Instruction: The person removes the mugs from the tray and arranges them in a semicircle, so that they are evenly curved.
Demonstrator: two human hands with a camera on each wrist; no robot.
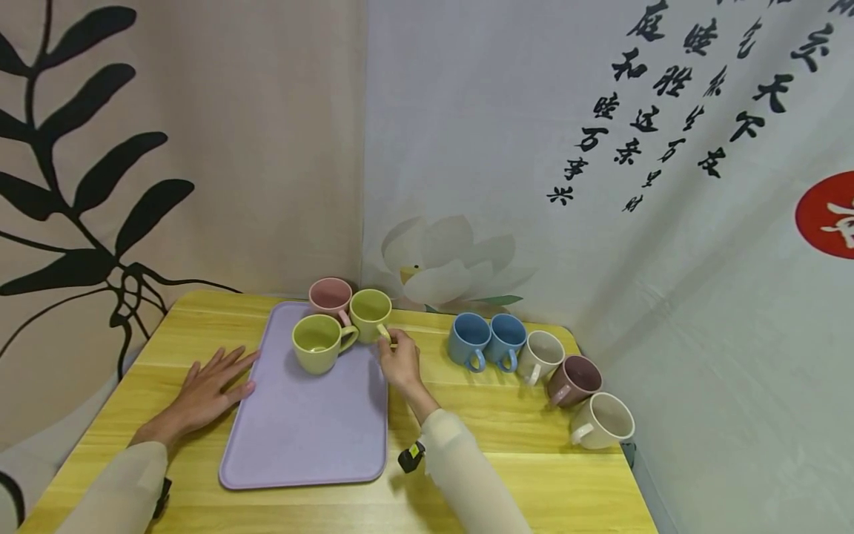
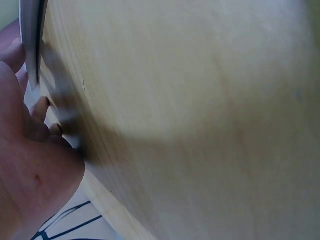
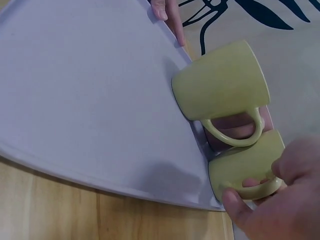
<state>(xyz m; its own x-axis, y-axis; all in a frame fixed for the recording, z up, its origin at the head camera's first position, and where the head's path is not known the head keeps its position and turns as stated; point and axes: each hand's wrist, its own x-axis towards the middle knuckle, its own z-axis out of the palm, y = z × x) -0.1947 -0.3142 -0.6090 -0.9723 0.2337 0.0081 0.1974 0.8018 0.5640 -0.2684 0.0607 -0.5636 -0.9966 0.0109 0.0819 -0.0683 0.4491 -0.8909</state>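
A lilac tray (image 1: 307, 437) lies on the wooden table. Toward its far end stand a pink mug (image 1: 327, 293) and two yellow-green mugs, all upright. My right hand (image 1: 402, 363) pinches the handle of the right yellow-green mug (image 1: 365, 328), at the far right corner of the tray. In the right wrist view, thumb and fingers meet on that handle. The other yellow-green mug (image 3: 220, 82) stands nearer on the tray, its handle toward the right one. My left hand (image 1: 207, 393) is spread flat, fingertips at the tray's left edge; the left wrist view catches only part of it.
To the right of the tray, a slanting row of mugs stands on the table: two blue mugs (image 1: 467, 347), a cream mug (image 1: 539, 360), a mauve mug (image 1: 574, 382) and another cream mug (image 1: 603, 426) near the right edge. A printed cloth (image 1: 454, 170) hangs behind the table.
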